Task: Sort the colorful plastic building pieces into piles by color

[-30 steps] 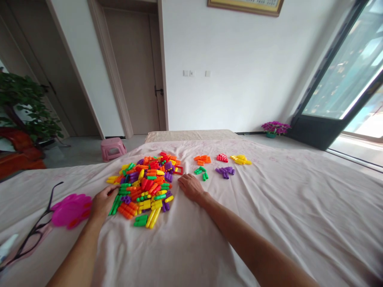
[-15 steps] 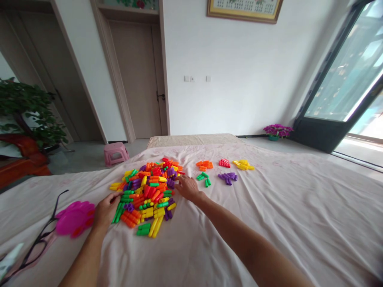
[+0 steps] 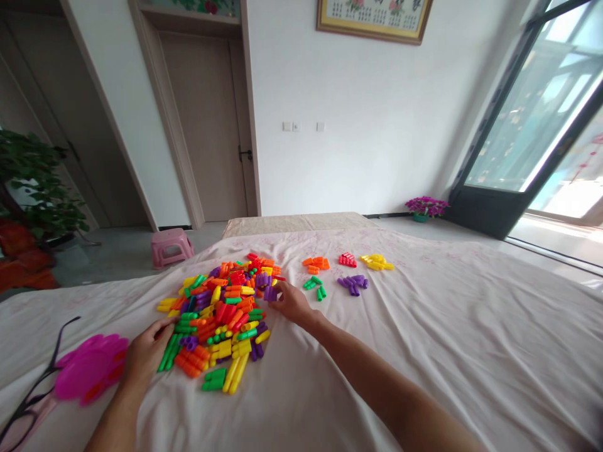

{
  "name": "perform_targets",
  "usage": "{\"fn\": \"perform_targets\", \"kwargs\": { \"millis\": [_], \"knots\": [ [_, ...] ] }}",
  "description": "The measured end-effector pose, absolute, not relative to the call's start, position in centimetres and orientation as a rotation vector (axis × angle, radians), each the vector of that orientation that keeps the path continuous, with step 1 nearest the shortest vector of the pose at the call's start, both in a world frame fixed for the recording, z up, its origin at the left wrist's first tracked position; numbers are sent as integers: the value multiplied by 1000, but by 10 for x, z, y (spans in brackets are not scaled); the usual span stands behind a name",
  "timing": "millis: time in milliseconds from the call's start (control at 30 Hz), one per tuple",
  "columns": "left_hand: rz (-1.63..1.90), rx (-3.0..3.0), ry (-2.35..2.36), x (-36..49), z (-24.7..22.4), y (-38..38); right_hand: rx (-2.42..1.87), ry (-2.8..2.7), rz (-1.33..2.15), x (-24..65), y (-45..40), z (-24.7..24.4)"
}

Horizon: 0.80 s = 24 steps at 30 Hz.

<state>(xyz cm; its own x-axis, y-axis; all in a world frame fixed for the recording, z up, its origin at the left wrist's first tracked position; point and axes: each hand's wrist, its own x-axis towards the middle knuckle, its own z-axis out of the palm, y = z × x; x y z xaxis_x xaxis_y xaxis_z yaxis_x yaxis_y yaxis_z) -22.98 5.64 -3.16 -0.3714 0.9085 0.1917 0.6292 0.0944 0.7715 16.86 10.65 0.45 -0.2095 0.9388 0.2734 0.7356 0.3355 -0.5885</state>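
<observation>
A heaped pile of bullet-shaped plastic toy blocks (image 3: 226, 314) in red, orange, yellow, green and purple lies on the cloth. At the pile's right edge, my right hand (image 3: 293, 304) has its fingertips closed on a purple block (image 3: 270, 294). My left hand (image 3: 148, 348) rests at the left edge, its fingers loosely bent and apart, their tips against green blocks (image 3: 187, 323). To the right of the pile lie small groups sorted by colour: orange blocks (image 3: 316, 264), green blocks (image 3: 315, 285), red blocks (image 3: 347, 259), yellow blocks (image 3: 377, 261) and purple blocks (image 3: 353, 284).
A wrinkled pale cloth (image 3: 424, 333) covers the surface. Left of my left hand lie a magenta plastic item (image 3: 89, 367) and a pair of glasses (image 3: 40, 392). Beyond stand a pink stool (image 3: 172, 247), a potted plant (image 3: 35, 188) and magenta flowers (image 3: 426, 206).
My right hand has closed on a purple block at the pile's right edge. My left hand stays by the green blocks. The view has shifted slightly to the right.
</observation>
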Motion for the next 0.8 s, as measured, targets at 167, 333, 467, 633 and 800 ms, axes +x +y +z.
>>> {"fn": "perform_targets", "kwargs": {
  "millis": [167,333,467,633,800],
  "knots": [
    [1056,1521,2115,-232,-33,58,-1435,-1845,349,230,92,16],
    [1013,1518,2132,-230,-28,59,-1768,-1597,54,307,78,26],
    [984,1492,2170,-225,-22,56,-2005,-1424,-92,350,70,22],
    [1000,1514,2157,-224,-21,55,-2160,-1272,-54,370,69,9],
    [1032,1491,2162,-230,-30,60,-2041,-1344,-138,367,69,3]
  ]
}}
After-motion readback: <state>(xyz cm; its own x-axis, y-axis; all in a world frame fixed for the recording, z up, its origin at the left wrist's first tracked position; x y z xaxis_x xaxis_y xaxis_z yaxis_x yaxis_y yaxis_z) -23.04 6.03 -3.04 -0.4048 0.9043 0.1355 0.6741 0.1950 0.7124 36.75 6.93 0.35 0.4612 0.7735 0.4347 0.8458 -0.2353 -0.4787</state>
